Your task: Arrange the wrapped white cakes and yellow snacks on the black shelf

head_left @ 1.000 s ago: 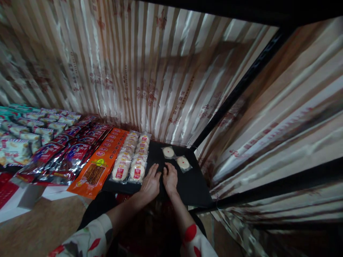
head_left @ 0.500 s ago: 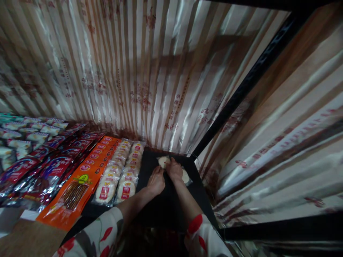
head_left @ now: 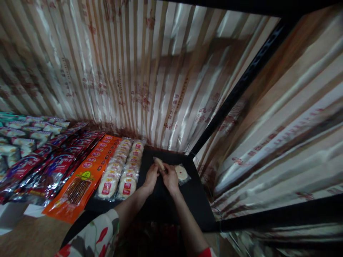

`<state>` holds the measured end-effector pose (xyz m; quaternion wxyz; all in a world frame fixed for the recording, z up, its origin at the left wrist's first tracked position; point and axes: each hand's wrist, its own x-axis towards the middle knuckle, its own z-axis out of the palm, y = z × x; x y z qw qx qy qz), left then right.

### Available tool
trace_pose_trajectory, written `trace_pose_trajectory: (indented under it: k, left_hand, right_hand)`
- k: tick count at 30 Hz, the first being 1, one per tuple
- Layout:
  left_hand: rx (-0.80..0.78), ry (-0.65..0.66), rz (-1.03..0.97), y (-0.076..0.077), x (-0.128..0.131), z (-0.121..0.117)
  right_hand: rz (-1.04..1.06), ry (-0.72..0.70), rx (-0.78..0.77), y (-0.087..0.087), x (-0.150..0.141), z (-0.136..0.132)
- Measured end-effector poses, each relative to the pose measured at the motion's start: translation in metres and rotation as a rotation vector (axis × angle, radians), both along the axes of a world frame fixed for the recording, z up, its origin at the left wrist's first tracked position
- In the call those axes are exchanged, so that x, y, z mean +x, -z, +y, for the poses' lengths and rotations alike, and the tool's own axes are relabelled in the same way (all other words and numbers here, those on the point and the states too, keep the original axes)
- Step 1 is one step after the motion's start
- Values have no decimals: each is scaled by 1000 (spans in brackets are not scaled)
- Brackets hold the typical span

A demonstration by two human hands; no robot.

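I have the left hand [head_left: 152,175] and the right hand [head_left: 170,178] close together, their fingers pinching a thin, round, off-white cake in clear wrap [head_left: 159,163] that stands steeply tilted between them; in this dim light I cannot tell how each fingertip sits. Just right of the right fingers, a second round white cake with a red dot in clear wrap [head_left: 181,172] lies flat. Under the fingers I have a flat black shelf [head_left: 187,205]. Left of the left fingers, near them, I see two long rows of round white cakes in clear packs with red labels [head_left: 127,182], side by side. Further left of the fingers comes a long orange pack with brown sticks in its window [head_left: 95,157], then shiny dark-red pouches [head_left: 57,162], then small pale packets [head_left: 41,135]. Beyond the fingers hangs pleated beige-and-brown sheeting [head_left: 147,71], and to their right a slanting black post [head_left: 233,94].
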<state>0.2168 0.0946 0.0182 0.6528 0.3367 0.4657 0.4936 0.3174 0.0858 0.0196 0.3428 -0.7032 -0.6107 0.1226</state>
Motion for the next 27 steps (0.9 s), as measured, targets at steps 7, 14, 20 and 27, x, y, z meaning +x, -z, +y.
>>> trace_pose_trajectory:
  k: [7, 14, 20, 27]
  left_hand:
    - [-195, -90, -327, -14, -14, -34]
    - [-203, -66, -327, -32, -27, -57]
    - [-220, -69, -327, -40, -32, -69]
    - [-333, -105, -360, -35, -36, -74]
  right_hand:
    - [-100, -40, 272, 22, -22, -58]
    - [-164, -58, 337, 5, -20, -84]
    - [-187, -64, 414, -4, -25, -95]
    - [469, 103, 236, 1, -24, -90]
